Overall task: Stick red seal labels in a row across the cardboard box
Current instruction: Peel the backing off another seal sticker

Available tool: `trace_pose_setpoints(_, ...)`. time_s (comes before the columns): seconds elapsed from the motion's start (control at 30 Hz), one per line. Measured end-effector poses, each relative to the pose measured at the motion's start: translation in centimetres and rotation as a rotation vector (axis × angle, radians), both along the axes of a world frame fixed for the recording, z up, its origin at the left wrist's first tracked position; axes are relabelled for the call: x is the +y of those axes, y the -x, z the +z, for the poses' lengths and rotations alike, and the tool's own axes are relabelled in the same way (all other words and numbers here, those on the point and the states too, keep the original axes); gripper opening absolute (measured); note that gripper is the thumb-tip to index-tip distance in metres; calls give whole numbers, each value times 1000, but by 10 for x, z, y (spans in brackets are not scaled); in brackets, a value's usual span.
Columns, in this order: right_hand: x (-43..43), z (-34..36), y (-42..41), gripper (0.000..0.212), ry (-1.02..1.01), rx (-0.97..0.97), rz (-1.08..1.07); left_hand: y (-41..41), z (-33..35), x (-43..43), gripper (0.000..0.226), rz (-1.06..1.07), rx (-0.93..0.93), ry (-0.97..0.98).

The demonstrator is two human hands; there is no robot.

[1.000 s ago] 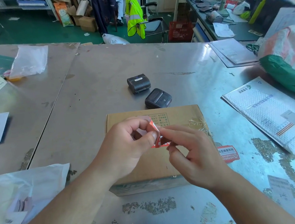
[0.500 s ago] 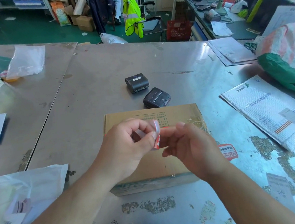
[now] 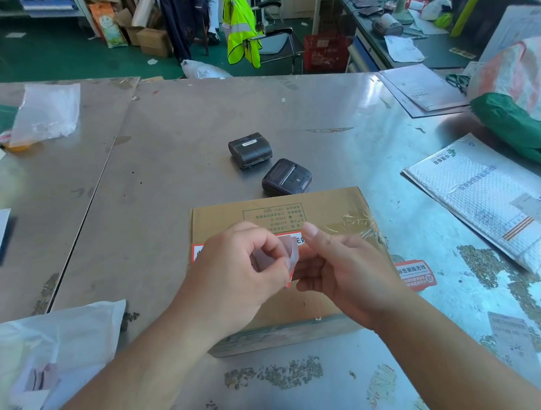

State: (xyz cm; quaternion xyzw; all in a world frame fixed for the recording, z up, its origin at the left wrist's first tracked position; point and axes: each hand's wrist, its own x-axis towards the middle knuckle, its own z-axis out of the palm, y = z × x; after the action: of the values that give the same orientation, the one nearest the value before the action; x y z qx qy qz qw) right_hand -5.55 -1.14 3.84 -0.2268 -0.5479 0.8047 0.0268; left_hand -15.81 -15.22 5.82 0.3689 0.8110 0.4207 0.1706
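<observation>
The flat cardboard box lies on the metal table straight in front of me. One red seal label is stuck across its top, mostly hidden by my hands. Above the box, my left hand pinches a small label sheet, white with a red edge, between thumb and forefinger. My right hand meets the sheet from the right. Its curled fingers are at the sheet's lower edge and its thumb is raised. Another red seal label lies on the table just right of the box.
Two small black printers sit behind the box. A bubble mailer and a green bag are at the right. A white plastic bag lies at the near left, with papers and a clear bag at the far left.
My right hand has let go its thumb pinch on the sheet and the thumb has lifted. The sheet now stands more upright in my left hand. A stuck label shows on the box.
</observation>
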Motion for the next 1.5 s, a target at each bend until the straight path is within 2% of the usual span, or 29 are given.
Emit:
trace_pose_setpoints(0.23, 1, -2, 0, 32, -13, -1, -3, -2, 3, 1, 10, -24, 25, 13)
trace_pose_setpoints(0.37, 0, -2, 0, 40, -25, -29, -11, -4, 3, -1, 12, -27, 23, 18)
trace_pose_setpoints(0.5, -2, -1, 2, 39, 2, -28, -13, -5, 2, -1, 15, 2, 12, -28)
trace_pose_setpoints(0.63, -1, 0, 4, 31, 13, -46, -58, -5, 5, -2, 16, 102, -154, -78)
trace_pose_setpoints(0.77, 4, -4, 5, 26, 5, -62, -174, 1, 1, -6, 13, 191, -536, -237)
trace_pose_setpoints(0.83, 7, -6, 5, 22, 15, -52, -252, 4, 0, -8, 12, 229, -650, -303)
trace_pose_setpoints(1.0, 12, -1, 4, 25, -47, -2, -299, 10, -7, -14, 10, 255, -710, -329)
trace_pose_setpoints(1.1, 8, 1, 2, 40, -149, 30, -266, 8, -8, -12, 14, 231, -735, -319)
trace_pose_setpoints(1.2, 2, 1, 1, 38, -212, 45, -236, 4, -8, -10, 39, 189, -826, -348)
trace_pose_setpoints(1.27, -1, 0, 1, 39, -235, 52, -216, 3, -6, -10, 63, 143, -796, -330)
trace_pose_setpoints(1.3, -2, -1, 1, 40, -243, 56, -204, 2, -3, -9, 65, 126, -739, -290)
trace_pose_setpoints(1.4, -5, 0, 0, 33, -231, 65, -162, -2, -1, -5, 37, 163, -570, -155)
trace_pose_setpoints(1.5, -2, 1, 0, 40, -175, 52, -185, -1, -2, -2, 23, 234, -562, -159)
